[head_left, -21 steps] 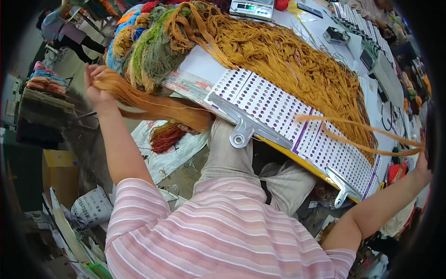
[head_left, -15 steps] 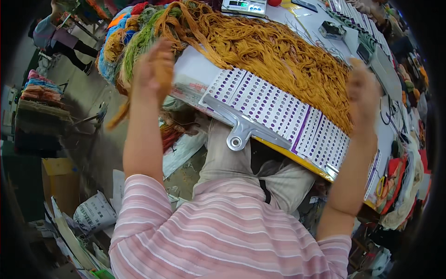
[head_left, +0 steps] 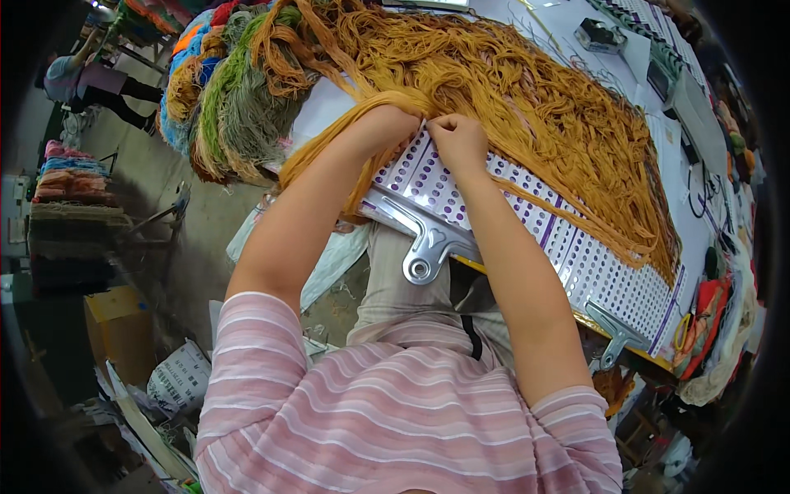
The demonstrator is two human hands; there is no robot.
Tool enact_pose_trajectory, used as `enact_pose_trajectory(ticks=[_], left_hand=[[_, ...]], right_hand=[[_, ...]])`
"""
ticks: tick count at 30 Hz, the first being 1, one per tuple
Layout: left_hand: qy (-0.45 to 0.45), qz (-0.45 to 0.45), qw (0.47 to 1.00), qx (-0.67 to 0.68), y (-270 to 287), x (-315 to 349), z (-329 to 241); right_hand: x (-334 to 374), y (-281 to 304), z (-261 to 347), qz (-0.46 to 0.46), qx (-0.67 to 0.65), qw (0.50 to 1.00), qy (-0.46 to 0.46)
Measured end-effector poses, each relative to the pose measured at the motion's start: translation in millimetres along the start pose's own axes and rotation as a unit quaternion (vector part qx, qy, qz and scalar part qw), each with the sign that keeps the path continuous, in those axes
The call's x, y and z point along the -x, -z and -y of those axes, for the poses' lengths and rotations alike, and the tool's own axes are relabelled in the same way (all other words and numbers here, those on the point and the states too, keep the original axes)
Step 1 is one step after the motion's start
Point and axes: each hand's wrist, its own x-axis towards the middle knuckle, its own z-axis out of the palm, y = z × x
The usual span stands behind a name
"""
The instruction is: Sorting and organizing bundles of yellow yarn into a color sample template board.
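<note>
My left hand [head_left: 393, 128] is closed around a hank of mustard yarn [head_left: 325, 148], which drapes over the wrist and hangs beside the left forearm. Almost touching it, my right hand [head_left: 461, 146] is pinched; whatever lies between its fingertips is too small to make out. Both hands are over the left end of a long white card [head_left: 613, 284] with rows of purple-ringed holes. A large metal bulldog clip [head_left: 421, 239] grips the card's near edge, and another metal clip [head_left: 615, 333] sits farther right. Loose mustard strands [head_left: 576, 216] lie across the card.
Behind the card spreads a big heap of mustard yarn [head_left: 494, 74]. Green and grey hanks [head_left: 255, 107] hang at the table's left end. A small dark device [head_left: 599, 35] stands at the back right. Yellow-handled scissors [head_left: 681, 331] lie by red yarn. A person [head_left: 90, 81] stands at far left.
My hands were wide apart and have come together over the card's left end. Mustard yarn now hangs over my left forearm, and strands lie across the card. The right clip has come into sight.
</note>
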Motion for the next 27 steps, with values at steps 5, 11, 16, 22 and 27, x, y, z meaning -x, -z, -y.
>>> enact_pose_trajectory(ticks=[5, 11, 16, 22, 27], left_hand=[[0.008, 0.06, 0.998, -0.022, 13, -22, 2], [-0.029, 0.088, 0.996, 0.019, 15, -20, 3], [-0.036, 0.066, 0.994, -0.078, 13, -22, -1], [-0.016, 0.038, 0.995, -0.087, 23, -18, 3], [0.005, -0.093, 0.981, 0.167, 70, -4, 20]], right_hand=[[6, -4, 0, -0.04, -0.012, 0.999, 0.022], [24, -8, -5, -0.066, 0.001, 0.991, 0.114], [26, -3, -10, -0.026, -0.024, 0.989, 0.141], [29, 0, 3, -0.024, -0.009, 0.994, 0.104], [19, 4, 4, -0.019, 0.124, 0.975, 0.183]])
